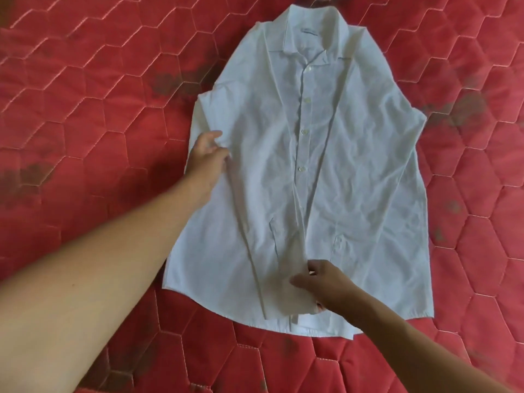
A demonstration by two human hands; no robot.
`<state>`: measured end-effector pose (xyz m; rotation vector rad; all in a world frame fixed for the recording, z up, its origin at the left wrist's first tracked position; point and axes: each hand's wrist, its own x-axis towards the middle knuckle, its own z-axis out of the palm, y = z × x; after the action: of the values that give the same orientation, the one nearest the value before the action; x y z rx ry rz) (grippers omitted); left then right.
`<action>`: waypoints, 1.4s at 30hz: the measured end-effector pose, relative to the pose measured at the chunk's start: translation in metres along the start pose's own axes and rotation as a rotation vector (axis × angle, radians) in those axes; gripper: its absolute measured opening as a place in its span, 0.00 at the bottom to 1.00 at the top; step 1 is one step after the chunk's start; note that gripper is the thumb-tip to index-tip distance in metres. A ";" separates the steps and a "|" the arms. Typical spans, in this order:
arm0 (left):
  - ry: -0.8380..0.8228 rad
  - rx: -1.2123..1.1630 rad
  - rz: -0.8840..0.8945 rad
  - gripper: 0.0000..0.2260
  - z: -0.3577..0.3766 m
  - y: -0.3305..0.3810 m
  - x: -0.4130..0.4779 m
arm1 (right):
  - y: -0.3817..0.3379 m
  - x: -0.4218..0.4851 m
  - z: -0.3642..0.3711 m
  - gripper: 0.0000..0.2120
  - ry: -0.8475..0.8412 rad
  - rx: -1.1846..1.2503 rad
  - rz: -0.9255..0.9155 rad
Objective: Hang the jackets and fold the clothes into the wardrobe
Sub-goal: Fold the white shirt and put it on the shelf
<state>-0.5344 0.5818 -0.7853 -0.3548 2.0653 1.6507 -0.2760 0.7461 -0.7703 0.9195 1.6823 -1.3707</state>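
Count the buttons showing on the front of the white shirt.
4 small pale buttons in a line down the crumpled white collared shirt: first below the collar, second, third and fourth beneath. Folded sleeves may hide lower ones.

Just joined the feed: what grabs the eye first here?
A white shirt lies front up, sleeves folded in, across the middle of a red quilted mattress. The left hand holds the shirt's edge on the person's left at mid-height. The right hand pinches a cuff by the near hem.
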 end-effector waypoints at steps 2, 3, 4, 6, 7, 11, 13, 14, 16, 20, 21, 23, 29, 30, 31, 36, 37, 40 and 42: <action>0.007 0.009 -0.002 0.16 0.008 0.019 0.029 | -0.004 0.004 0.003 0.07 0.014 0.092 -0.094; 0.010 0.030 -0.006 0.15 0.010 0.026 0.039 | -0.006 0.004 0.004 0.08 -0.018 0.126 -0.108; 0.009 0.044 -0.006 0.15 0.011 0.030 0.049 | -0.007 0.005 0.007 0.09 -0.055 0.139 -0.104; 0.050 0.061 0.009 0.17 0.009 0.038 0.061 | -0.005 0.006 0.012 0.13 -0.097 0.131 -0.056; 0.084 0.081 0.029 0.18 0.006 0.042 0.064 | -0.004 0.005 0.016 0.13 -0.109 0.130 -0.033; 0.095 0.190 0.053 0.23 -0.021 0.045 0.073 | -0.006 0.005 0.025 0.12 -0.113 0.044 0.002; -0.005 0.264 -0.008 0.28 -0.030 0.032 0.065 | -0.011 0.004 0.025 0.12 -0.106 -0.064 0.025; -0.030 0.317 -0.015 0.31 -0.032 0.022 0.060 | -0.013 0.003 0.024 0.12 -0.102 -0.129 0.041; 0.008 0.514 0.092 0.35 -0.028 0.001 0.038 | -0.018 -0.004 0.020 0.15 -0.115 -0.292 0.047; -0.084 0.940 0.567 0.29 0.001 -0.043 -0.059 | -0.025 -0.024 0.014 0.12 -0.084 -0.319 -0.125; -0.159 0.989 0.645 0.29 0.008 -0.055 -0.086 | -0.023 -0.027 0.012 0.10 0.040 -0.334 -0.233; -0.287 1.120 0.698 0.30 0.016 -0.089 -0.123 | -0.010 -0.026 0.004 0.08 0.434 -0.455 -0.515; -0.342 1.458 0.825 0.37 0.014 -0.158 -0.162 | 0.084 0.008 -0.023 0.34 0.466 -1.100 -0.541; -0.329 1.475 0.848 0.37 0.013 -0.162 -0.161 | 0.094 0.012 -0.025 0.35 0.435 -1.174 -0.554; -0.320 1.486 0.856 0.37 0.013 -0.163 -0.160 | 0.099 0.015 -0.028 0.35 0.433 -1.210 -0.564; -0.377 1.549 0.830 0.36 0.008 -0.161 -0.170 | 0.101 0.005 -0.023 0.36 0.533 -1.167 -0.564; -0.395 1.551 0.829 0.36 0.007 -0.163 -0.173 | 0.105 0.002 -0.017 0.37 0.528 -1.178 -0.577; -0.419 1.561 0.828 0.35 0.005 -0.166 -0.178 | 0.115 0.001 -0.003 0.38 0.474 -1.218 -0.589; -0.444 1.558 0.804 0.35 0.005 -0.161 -0.179 | 0.112 0.003 0.000 0.38 0.463 -1.210 -0.556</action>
<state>-0.3038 0.5315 -0.8311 1.3028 2.4820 -0.0876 -0.1783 0.7641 -0.8213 0.0208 2.7043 -0.1764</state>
